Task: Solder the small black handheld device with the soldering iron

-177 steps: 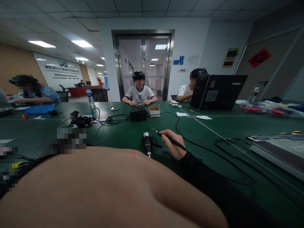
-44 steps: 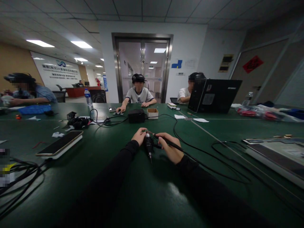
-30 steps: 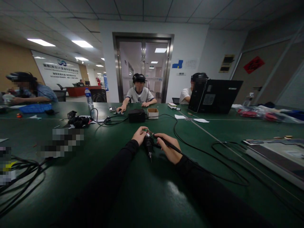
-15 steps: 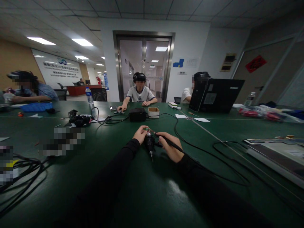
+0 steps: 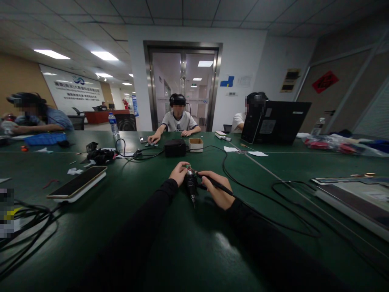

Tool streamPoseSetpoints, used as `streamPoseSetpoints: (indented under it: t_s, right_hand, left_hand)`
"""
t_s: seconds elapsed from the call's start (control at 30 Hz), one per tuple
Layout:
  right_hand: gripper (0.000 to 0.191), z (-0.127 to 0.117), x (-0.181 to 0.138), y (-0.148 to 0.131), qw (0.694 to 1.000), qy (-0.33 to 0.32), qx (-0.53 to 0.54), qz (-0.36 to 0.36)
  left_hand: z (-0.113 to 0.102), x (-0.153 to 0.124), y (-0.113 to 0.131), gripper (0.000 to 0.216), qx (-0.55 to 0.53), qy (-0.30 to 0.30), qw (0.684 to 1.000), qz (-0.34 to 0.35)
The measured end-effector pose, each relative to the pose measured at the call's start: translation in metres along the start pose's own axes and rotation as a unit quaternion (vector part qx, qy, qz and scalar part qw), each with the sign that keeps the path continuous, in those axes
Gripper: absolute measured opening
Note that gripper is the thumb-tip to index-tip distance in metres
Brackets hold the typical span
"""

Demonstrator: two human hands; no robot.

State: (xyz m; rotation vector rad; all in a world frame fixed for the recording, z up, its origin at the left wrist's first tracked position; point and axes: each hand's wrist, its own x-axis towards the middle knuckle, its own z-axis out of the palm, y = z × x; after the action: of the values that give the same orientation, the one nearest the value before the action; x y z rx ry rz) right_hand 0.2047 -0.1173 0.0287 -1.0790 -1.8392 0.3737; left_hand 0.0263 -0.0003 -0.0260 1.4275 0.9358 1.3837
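My right hand (image 5: 216,190) is closed around a thin black soldering iron (image 5: 219,185) whose cord trails off to the right; its tip points left at the top of a small black and metal cylindrical part (image 5: 191,185) on the green table. My left hand (image 5: 179,173) pinches the far end of that part, where a tiny green piece shows. Both arms wear black sleeves.
A phone (image 5: 76,183) lies at the left, with tangled cables (image 5: 27,227) nearer. A black power box (image 5: 175,148) and a small cardboard box (image 5: 195,144) sit ahead. An open laptop (image 5: 278,122) and a flat tray (image 5: 352,196) are at the right. Three people sit around the table.
Earlier my left arm was raised close across the view while the right hand held the iron alone. My left hand has since come down onto the part. In the last second both hands stay put.
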Motion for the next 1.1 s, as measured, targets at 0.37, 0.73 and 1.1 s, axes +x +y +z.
streamPoseSetpoints:
  t_s: [0.37,0.73,1.1]
  right_hand:
    - [0.028,-0.0004,0.0003,-0.0012,1.0,-0.012,-0.001,-0.001]
    - [0.028,-0.0005,0.0,0.0017,1.0,0.027,0.007,0.012]
    - [0.028,-0.0015,-0.0002,0.0007,1.0,0.027,0.003,0.008]
  left_hand:
    - [0.0007,-0.003,0.0065,0.025,0.016,-0.004,1.0,-0.003]
    - [0.0014,-0.0024,0.0059,0.025,0.009,0.002,1.0,-0.008]
    - [0.0002,-0.0038,0.0069,0.026,0.019,0.0,1.0,0.0]
